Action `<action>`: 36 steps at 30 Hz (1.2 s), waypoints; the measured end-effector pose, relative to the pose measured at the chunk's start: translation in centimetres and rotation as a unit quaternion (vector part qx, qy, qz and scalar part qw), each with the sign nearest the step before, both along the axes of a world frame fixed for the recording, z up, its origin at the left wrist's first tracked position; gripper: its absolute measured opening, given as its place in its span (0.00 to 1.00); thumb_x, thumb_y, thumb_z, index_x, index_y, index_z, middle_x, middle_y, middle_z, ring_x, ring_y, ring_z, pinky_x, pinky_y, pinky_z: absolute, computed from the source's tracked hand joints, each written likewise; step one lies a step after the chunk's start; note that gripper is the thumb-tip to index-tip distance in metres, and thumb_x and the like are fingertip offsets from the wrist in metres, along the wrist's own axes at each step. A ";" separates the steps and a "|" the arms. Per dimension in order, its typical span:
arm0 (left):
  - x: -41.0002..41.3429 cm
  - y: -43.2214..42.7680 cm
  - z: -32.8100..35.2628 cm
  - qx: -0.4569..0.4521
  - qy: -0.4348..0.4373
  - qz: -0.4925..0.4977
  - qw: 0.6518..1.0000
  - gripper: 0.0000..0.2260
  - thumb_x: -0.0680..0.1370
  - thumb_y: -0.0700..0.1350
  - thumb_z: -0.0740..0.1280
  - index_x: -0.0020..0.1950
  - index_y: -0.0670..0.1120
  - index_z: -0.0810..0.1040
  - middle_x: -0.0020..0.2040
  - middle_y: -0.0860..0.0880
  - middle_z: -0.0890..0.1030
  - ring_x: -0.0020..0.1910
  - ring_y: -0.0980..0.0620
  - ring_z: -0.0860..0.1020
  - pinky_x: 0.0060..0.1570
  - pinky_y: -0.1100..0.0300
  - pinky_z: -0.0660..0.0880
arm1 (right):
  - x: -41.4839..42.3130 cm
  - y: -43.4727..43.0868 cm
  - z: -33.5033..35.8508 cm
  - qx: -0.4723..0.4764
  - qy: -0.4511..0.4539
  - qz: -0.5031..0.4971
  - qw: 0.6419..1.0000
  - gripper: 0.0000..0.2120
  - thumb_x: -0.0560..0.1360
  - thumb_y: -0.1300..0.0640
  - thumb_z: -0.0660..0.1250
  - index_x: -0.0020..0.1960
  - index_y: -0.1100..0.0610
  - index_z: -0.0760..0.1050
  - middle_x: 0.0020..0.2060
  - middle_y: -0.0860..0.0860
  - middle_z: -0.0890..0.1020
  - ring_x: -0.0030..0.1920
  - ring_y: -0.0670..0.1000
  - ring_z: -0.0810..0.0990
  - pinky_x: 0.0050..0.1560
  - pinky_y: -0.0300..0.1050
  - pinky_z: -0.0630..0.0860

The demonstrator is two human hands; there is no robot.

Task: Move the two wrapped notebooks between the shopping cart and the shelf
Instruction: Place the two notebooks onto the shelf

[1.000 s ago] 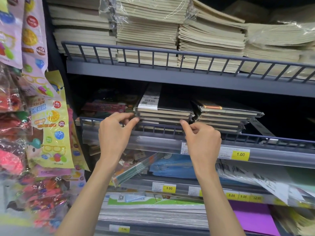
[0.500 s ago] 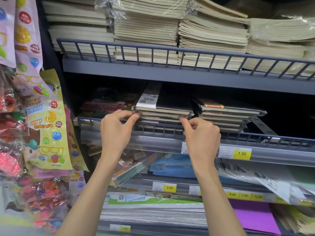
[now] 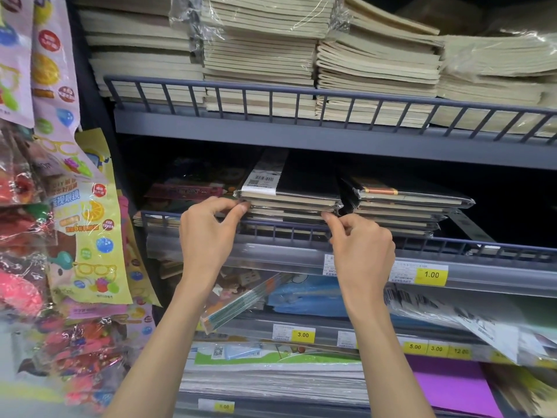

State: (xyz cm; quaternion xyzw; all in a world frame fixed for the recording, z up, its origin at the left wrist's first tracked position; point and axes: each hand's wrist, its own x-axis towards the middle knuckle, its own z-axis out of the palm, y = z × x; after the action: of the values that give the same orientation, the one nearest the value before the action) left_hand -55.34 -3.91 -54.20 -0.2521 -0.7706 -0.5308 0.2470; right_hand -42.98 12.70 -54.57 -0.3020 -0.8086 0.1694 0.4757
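Both hands had crept up from the wire rail to the front corners of the stack since a second earlier. The left hand pinched the left corner of the black plastic-wrapped notebooks between thumb and fingers. The right hand, its other fingers curled, nipped the right corner with forefinger and thumb. That stack lay at the centre of the frame on the grey middle shelf, behind the low blue-grey wire rail. No shopping cart was in view.

The grip looked thin. Glossy film held only at the corners could slide or tear, and the pinch might separate more or fewer than two packs. Drawn out low, the packs could snag on the rail. Lifted too high, they might knock the grey upper shelf. The neighbouring stack of film-wrapped dark notebooks sat just beside the right corner — it could be dragged askew.

As for what held what, the middle shelf carried these two stacks and some colourful booklets in shadow to their left. The upper shelf was packed with piles of cream paper exercise books, some bundled in clear film.
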 end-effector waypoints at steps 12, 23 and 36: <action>1.4 -0.5 0.2 0.020 -0.014 0.034 0.999 0.13 0.77 0.56 0.70 0.58 0.52 0.82 0.45 0.58 0.82 0.38 0.58 0.76 0.44 0.56 0.77 | 1.3 -1.7 0.6 0.046 0.093 -0.008 0.995 0.14 0.76 0.47 0.72 0.53 0.56 0.84 0.37 0.46 0.84 0.34 0.47 0.81 0.35 0.39 0.71; 1.2 0.2 1.1 0.021 -0.001 0.034 0.999 0.09 0.78 0.53 0.71 0.54 0.50 0.84 0.46 0.54 0.84 0.40 0.57 0.77 0.42 0.62 0.72 | -0.4 -1.1 0.8 -0.014 0.101 0.022 0.995 0.14 0.78 0.46 0.69 0.54 0.56 0.85 0.29 0.49 0.83 0.29 0.51 0.81 0.33 0.31 0.70; 1.2 0.5 0.6 0.035 0.003 0.030 0.999 0.08 0.78 0.51 0.72 0.51 0.49 0.85 0.39 0.57 0.81 0.34 0.62 0.76 0.37 0.70 0.67 | -0.1 -0.7 0.9 -0.020 0.049 0.018 0.998 0.15 0.78 0.44 0.68 0.53 0.55 0.84 0.29 0.52 0.83 0.34 0.56 0.82 0.34 0.45 0.74</action>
State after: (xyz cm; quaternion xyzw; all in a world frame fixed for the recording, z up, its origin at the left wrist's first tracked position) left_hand -54.14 -3.40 -53.60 -0.2214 -0.7578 -0.5492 0.2739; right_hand -43.12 12.02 -53.63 -0.2879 -0.7864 0.2085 0.5052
